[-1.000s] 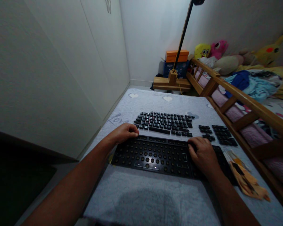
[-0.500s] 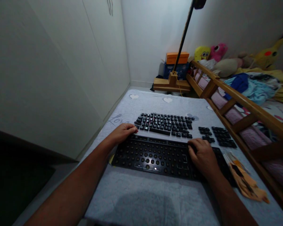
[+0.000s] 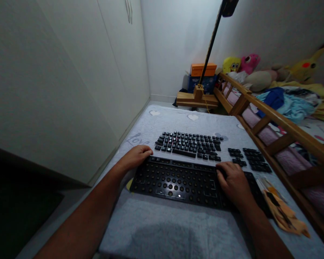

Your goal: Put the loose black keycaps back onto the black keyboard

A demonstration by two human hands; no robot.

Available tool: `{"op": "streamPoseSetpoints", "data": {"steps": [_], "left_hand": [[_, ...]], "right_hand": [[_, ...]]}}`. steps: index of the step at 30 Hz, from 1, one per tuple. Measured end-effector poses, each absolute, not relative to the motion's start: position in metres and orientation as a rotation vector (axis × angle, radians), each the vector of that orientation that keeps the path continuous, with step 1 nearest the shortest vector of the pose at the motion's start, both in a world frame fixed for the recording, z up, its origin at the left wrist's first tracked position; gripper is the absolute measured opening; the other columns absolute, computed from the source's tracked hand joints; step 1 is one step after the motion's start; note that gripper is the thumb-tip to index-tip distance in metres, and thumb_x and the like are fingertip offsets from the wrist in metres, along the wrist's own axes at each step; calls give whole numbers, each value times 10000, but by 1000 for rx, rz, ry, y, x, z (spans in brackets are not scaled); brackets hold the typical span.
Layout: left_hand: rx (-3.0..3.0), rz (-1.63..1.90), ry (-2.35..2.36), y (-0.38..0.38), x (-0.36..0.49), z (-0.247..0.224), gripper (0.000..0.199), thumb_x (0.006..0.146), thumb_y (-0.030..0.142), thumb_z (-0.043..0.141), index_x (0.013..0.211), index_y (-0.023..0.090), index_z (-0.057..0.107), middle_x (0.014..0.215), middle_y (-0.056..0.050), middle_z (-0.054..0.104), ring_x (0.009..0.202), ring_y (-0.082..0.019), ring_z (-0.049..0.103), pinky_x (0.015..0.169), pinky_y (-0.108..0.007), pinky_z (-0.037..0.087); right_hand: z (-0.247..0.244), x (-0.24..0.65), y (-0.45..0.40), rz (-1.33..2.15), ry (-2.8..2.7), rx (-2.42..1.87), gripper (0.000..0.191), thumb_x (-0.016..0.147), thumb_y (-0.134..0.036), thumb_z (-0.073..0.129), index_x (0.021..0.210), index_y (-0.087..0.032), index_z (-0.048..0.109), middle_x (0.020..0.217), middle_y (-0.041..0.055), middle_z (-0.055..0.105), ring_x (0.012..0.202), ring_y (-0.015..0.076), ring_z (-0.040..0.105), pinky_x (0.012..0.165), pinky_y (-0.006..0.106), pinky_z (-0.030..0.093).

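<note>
1. On my feed, the left hand sits at the keyboard's far-left corner, fingers bunched, thumb along them. Can't tell if it's pinching the edge.
2. Right hand lies over the keyboard's right part, fingers curled at the far edge, thumb a bit apart. Can't tell how firmly it holds.
3. Key relation, as I judge it: keyboard spans the gap between both hands, long axis left to right, right end slightly nearer me. From the left hand it runs off right; it also continues past the right hand. Right hand is nearer: it's on top of it. Left only reaches the corner.
4. Keyboard is on the tabletop, keycaps off the part I can see.
5. Main keycaps sit just past the far edge, roughly parallel. Keypad caps are farther right. Orange cloth is beside the keyboard's right end.
6. Versus 1 s ago: left fingertips were farther right, close to the nearest keycaps; now there's a clear gap. Right hand unchanged over the keyboard. Caps layout unchanged. View tipped up slightly.
</note>
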State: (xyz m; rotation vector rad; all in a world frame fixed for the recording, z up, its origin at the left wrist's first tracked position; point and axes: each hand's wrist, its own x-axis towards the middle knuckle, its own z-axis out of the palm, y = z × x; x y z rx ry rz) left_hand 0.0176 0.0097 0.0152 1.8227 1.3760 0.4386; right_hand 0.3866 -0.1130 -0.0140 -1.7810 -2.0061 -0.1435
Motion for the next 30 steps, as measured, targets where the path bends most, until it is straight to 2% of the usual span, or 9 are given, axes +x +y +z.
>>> {"op": "streamPoseSetpoints", "data": {"steps": [7,10,12,16,19,22,25,30], "left_hand": [[1828,442,1391,22,18,19,311,717,458,558,720,184,705,700,-37,678,684,-214,584,643,-304,388],[1754,478,1385,44,21,14,266,669,428,590,647,181,683,638,-36,666,635,-200,573,614,-297,394],[1679,624,1478,60,24,7,250,650,406,585,629,170,668,640,-45,665,631,-190,571,605,-291,402],[1564,1030,1616,79,27,-10,311,710,430,532,749,160,681,722,-54,680,644,-166,558,593,-273,413],[1552,1194,1637,77,29,-18,341,763,454,503,794,158,671,729,-51,666,668,-166,563,598,-261,426],[1571,1197,1667,72,30,-21,350,795,468,490,826,165,662,694,-28,632,642,-159,553,584,-252,424],[1683,1154,1677,71,31,-23,340,820,466,481,818,177,660,671,-10,611,661,-156,565,647,-252,430],[1777,1166,1696,74,32,-24,293,810,428,514,902,185,648,662,7,585,642,-152,554,664,-257,406]], "right_hand": [[-17,391,-111,-172,-1970,-1778,190,885,-188,502,991,-163,658,984,114,671,913,268,573,843,414,459],[-14,393,-110,-143,-1955,-1769,173,872,-182,494,921,-185,660,933,99,676,871,259,579,806,403,465],[-9,393,-108,-90,-1952,-1749,160,873,-193,497,865,-204,656,892,81,677,847,247,590,783,385,469],[11,392,-99,62,-1974,-1701,158,884,-242,529,797,-225,659,865,57,679,838,225,621,778,357,480],[28,388,-82,149,-2019,-1673,163,880,-262,559,772,-227,676,854,52,681,828,216,630,784,350,485],[42,378,-56,169,-2064,-1643,127,863,-235,589,811,-220,704,858,50,690,837,213,636,779,345,488],[52,360,-23,150,-2101,-1633,124,847,-188,606,836,-210,727,873,58,701,839,210,640,787,348,488],[52,319,33,154,-2137,-1756,157,868,-162,604,885,-183,759,943,84,720,889,198,645,838,319,475]]}}
